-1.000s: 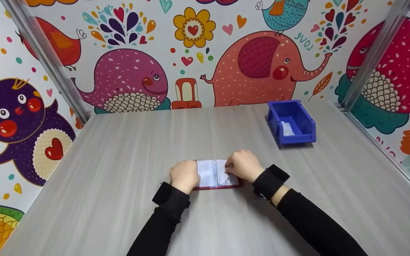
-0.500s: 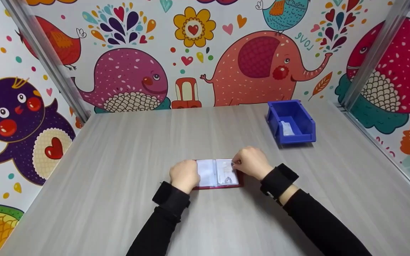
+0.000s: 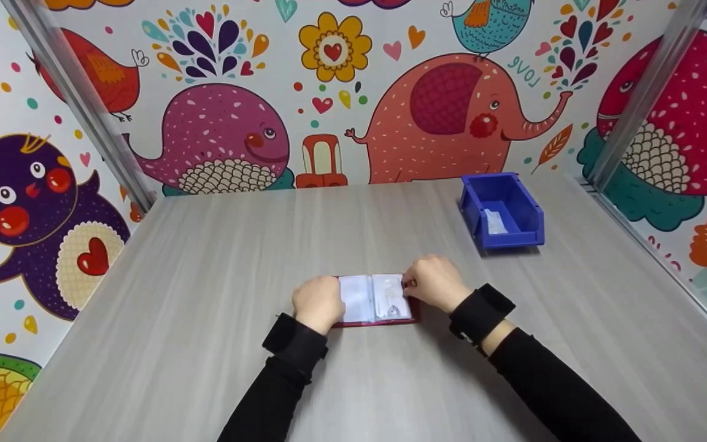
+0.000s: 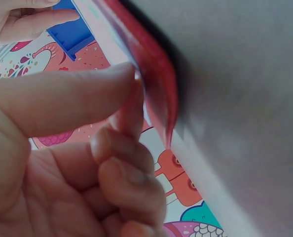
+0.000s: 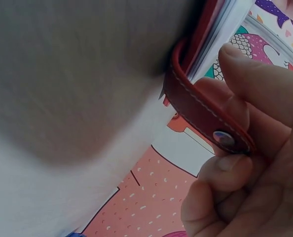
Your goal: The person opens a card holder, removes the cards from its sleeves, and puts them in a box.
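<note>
A red card holder (image 3: 356, 323) with clear sleeves lies spread open on the table, a printed card (image 3: 390, 298) visible in its right side. My left hand (image 3: 318, 301) pinches the holder's left edge between thumb and index finger, and in the left wrist view the red cover (image 4: 159, 74) bends up there. On the opposite edge is my right hand (image 3: 436, 283), its thumb by the sleeve edges (image 5: 218, 42) and its other fingers curled. A stitched red strap (image 5: 201, 108) with a metal snap sticks out past those fingers.
Toward the back right of the grey wood-grain table (image 3: 218, 258) stands a blue bin (image 3: 513, 239) with a white packet or paper (image 3: 494, 222) inside. Cartoon-printed walls (image 3: 329, 110) with metal corner posts enclose the table on the sides shown.
The right hand has moved right, off the face of the right sleeve to its outer edge, uncovering the card. The left hand and the card holder have stayed put.
</note>
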Demonstrator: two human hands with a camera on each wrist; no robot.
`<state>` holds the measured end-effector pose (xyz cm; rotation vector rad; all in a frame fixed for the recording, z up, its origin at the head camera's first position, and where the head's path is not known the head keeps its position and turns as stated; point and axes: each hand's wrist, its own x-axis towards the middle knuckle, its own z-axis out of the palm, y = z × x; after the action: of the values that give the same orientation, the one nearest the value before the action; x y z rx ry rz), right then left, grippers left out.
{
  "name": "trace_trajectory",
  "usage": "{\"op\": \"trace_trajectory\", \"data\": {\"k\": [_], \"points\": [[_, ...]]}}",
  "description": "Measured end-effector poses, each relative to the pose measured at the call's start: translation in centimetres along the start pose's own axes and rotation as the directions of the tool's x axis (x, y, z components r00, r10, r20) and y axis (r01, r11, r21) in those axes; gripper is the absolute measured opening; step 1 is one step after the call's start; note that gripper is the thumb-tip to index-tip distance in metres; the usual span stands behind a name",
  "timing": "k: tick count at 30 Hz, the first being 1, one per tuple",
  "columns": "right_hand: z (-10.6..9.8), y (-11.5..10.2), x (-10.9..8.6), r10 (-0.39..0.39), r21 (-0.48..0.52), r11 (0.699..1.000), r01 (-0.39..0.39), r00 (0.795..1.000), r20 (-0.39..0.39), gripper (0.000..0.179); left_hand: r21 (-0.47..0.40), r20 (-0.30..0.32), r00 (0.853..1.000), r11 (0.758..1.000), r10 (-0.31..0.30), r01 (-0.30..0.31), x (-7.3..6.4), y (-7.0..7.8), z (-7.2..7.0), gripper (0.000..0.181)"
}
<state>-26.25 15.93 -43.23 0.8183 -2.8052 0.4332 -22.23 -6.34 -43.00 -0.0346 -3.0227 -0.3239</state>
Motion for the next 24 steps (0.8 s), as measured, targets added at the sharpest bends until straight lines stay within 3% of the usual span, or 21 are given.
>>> {"op": "trace_trajectory", "data": {"k": [17, 24], "points": [[0.47, 0.08, -0.11, -0.018, -0.037, 0.999, 0.018, 1.000, 0.009, 0.019, -0.019, -0.008, 1.000, 1.000, 0.005, -0.006, -0.03, -0.08, 0.18, 0.004], [0.40, 0.14, -0.11, -0.026, -0.021, 0.999, 0.026, 1.000, 0.006, 0.013, -0.019, -0.009, 1.000, 1.000, 0.012, -0.012, 0.05, -0.17, 0.21, 0.004]]}}
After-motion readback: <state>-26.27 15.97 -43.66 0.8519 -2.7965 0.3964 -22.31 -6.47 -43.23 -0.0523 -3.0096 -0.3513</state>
